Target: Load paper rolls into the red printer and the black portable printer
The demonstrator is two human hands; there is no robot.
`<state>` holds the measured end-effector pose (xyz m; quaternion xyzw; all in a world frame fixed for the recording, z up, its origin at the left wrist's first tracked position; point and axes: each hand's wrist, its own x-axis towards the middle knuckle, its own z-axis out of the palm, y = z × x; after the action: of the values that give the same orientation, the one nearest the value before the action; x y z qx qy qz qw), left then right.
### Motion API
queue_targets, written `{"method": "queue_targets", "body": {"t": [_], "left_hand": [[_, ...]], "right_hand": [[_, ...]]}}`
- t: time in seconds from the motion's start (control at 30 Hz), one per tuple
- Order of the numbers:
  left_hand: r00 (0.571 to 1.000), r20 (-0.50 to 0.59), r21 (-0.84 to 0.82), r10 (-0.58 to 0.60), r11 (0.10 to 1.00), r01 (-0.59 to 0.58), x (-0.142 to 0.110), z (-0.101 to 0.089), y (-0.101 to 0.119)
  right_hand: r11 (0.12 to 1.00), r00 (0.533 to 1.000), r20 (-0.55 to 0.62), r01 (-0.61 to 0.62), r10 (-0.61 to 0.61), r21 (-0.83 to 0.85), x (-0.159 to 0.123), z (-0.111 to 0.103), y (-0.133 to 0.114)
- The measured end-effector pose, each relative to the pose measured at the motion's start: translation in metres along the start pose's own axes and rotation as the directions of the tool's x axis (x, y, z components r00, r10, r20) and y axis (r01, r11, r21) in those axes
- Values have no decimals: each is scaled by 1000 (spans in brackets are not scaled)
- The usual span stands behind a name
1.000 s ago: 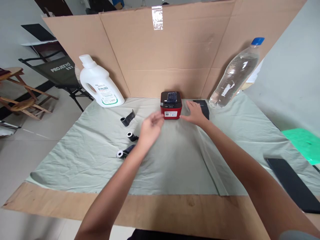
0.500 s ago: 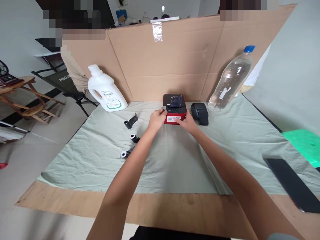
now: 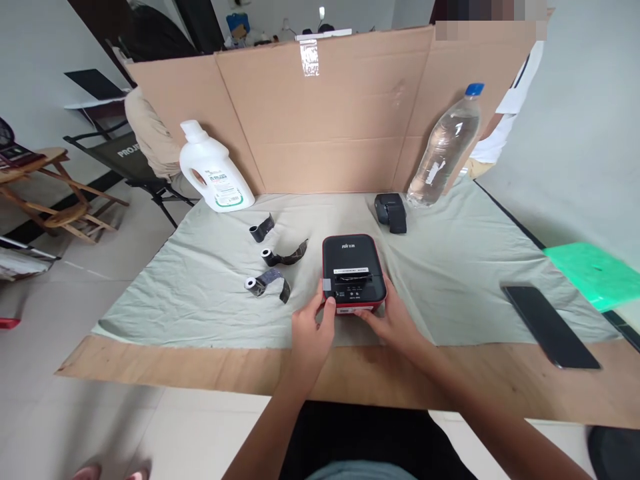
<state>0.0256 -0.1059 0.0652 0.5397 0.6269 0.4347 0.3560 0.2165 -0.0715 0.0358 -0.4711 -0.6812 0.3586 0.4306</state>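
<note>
Left hand and right hand clasp opposite sides of the red-and-black printer, left of the phone; good handling means even pressure, a level body and thumbs clear of the buttons.

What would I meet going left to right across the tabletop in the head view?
White plastic jug, three small black rolls with loose tails, boxy red-and-black device, small black device, clear plastic bottle with blue cap, flat black rectangular slab.

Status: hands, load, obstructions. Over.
Left hand, right hand gripping red-black boxy plastic printer at opposite sides. Printer over pale green cloth, contact unclear. Three small black rolls left, apart from it.
</note>
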Motion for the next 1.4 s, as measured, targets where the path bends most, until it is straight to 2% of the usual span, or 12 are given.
{"method": "queue_targets", "body": {"t": [0.23,0.33,0.4,0.47,0.53,0.57,0.67,0.93,1.07,1.2,1.3,1.4], "left_hand": [[999,43,-1,15,1000,-15,-5,1,-6],[985,-41,50,167,985,-165,-5,4,-16],[906,-137,164,400,912,-377,-2,5,-24],[761,-178,307,623,770,-559,2,6,-29],[653,-158,406,740,652,-640,5,5,-30],[630,-145,435,763,621,-652,6,5,-30],[633,-124,465,764,608,-644,6,4,-28],[725,-106,405,680,696,-593,5,6,-29],[682,-130,396,720,668,-630,6,8,-34],[661,-127,393,740,649,-651,4,9,-40],[651,-137,391,747,644,-657,4,9,-42],[654,-138,383,744,649,-658,4,9,-44]], "right_hand": [[998,998,-39,-56,57,15,-15,9,3],[999,998,-57,-37,34,-40,-15,7,5],[992,997,-78,6,-16,-128,-14,2,5],[970,994,-70,69,-88,-232,-11,-5,4],[933,984,-30,155,-174,-324,-7,-12,2],[910,976,-7,202,-219,-361,-5,-15,1],[857,953,45,291,-301,-426,1,-21,-2],[838,950,89,307,-300,-451,3,-22,-1],[851,941,115,336,-317,-404,7,-28,-4],[886,939,125,343,-320,-313,29,-42,-11],[928,958,47,286,-283,-237,52,-49,-17],[951,963,-108,220,-247,-218,64,-47,-21]]}}
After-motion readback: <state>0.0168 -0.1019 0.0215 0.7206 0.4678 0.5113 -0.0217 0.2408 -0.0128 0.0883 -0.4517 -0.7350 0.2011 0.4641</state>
